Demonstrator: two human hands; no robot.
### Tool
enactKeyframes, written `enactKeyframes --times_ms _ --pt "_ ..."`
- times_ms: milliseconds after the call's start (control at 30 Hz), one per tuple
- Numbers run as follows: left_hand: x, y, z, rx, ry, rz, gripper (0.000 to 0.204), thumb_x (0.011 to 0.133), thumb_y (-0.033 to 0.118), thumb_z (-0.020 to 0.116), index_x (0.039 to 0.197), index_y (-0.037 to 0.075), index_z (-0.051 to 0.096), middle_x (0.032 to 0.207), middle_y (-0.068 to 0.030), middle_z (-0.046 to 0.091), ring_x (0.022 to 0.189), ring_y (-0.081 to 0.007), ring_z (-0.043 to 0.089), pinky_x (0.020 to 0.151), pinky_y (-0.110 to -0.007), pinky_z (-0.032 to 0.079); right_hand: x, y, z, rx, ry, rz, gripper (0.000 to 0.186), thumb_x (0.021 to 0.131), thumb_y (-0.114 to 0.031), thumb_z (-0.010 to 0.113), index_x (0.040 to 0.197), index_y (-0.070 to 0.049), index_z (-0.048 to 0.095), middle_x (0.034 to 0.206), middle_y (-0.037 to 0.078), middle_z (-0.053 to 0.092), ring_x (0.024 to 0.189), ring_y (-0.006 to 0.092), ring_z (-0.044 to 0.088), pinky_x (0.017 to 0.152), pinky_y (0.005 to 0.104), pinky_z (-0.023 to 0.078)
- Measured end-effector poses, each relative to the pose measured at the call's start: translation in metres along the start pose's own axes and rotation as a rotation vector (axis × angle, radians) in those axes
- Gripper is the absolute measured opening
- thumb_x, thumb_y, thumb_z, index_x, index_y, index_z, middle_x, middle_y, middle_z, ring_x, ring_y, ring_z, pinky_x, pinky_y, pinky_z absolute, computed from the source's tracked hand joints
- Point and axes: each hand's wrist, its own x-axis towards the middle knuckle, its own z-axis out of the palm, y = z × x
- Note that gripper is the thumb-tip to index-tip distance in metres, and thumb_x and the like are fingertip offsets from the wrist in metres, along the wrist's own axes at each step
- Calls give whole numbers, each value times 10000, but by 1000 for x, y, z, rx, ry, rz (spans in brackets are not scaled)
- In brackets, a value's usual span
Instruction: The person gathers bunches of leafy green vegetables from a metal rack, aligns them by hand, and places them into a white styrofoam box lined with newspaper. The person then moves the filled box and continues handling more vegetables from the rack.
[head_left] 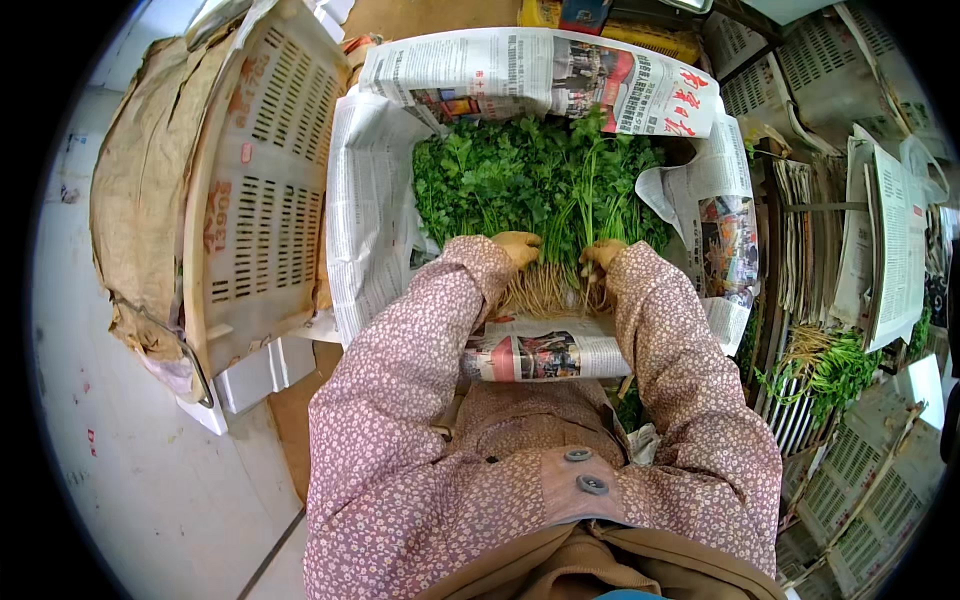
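Leafy green coriander [530, 170] with long pale roots fills a box lined with newspaper [370, 200] in front of me. The leaves point away from me and the roots lie toward me. My left hand [518, 248] is closed at the stems on the near left of the pile, fingers curled over them. A short way to its right, my right hand [603, 255] is closed round a few upright stems, their roots hanging below it. The sleeves cover both wrists, and the fingertips are partly hidden among the stems.
A pale slotted plastic crate [265, 160] with brown paper stands on edge at the left. On the right are stacked newspapers [800, 230], another bunch of rooted greens [830, 370] and more slotted crates [850, 480]. A yellow crate [660, 42] sits behind the box.
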Motion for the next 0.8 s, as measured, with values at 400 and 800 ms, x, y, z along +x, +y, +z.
enactKeyframes --times_ms 400,800 --pt "79 42 16 -329 168 -83 393 919 69 424 1311 59 453 1088 -120 587 894 -228 594 815 -354 484 -259 19 -53 428 -203 -582 256 927 -266 508 966 -35 613 799 33 655 587 46 545 564 172 441" --pt "-64 234 16 31 302 155 305 909 209 525 1113 0 612 827 -97 647 615 -106 559 544 -280 442 -465 323 -109 1175 1298 -812 314 853 -331 572 938 -32 623 754 64 651 577 99 564 571 215 456"
